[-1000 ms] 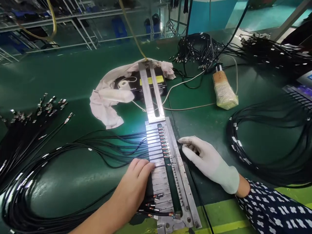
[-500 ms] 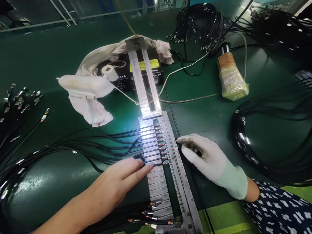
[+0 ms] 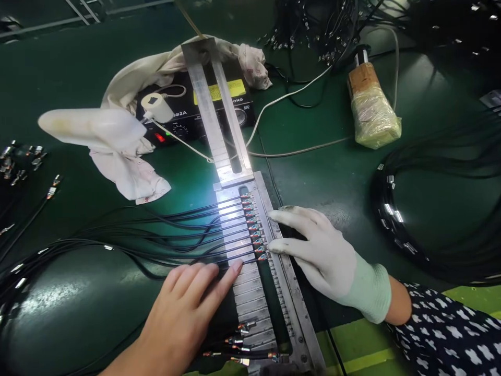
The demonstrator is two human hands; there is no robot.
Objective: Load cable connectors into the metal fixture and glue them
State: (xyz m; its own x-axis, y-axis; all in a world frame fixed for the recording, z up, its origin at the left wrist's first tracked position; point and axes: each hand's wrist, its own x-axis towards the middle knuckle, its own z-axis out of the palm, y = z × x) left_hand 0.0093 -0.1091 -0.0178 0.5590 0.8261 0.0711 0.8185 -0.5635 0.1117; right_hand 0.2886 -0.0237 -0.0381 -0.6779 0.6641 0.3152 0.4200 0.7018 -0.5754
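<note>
A slotted metal fixture lies lengthwise on the green table, with several black cables laid across its upper part. Their small connectors line up along the fixture's channel. My left hand is bare, its fingers apart, one fingertip resting on the lowest cable in the row. In a white glove, my right hand has its fingers spread and two fingertips on the fixture's right rail beside the connectors. More cable ends lie over the lower part of the fixture.
Behind the fixture are a black control box, a white cloth and a white tapered object. A plastic-wrapped block stands right of them. Coiled cables lie at the right, with loose cable ends at the left.
My right hand has moved left onto the fixture's rail and its fingers have spread. My left fingers have spread too. The white tapered object has swung left, uncovering a red light on the box.
</note>
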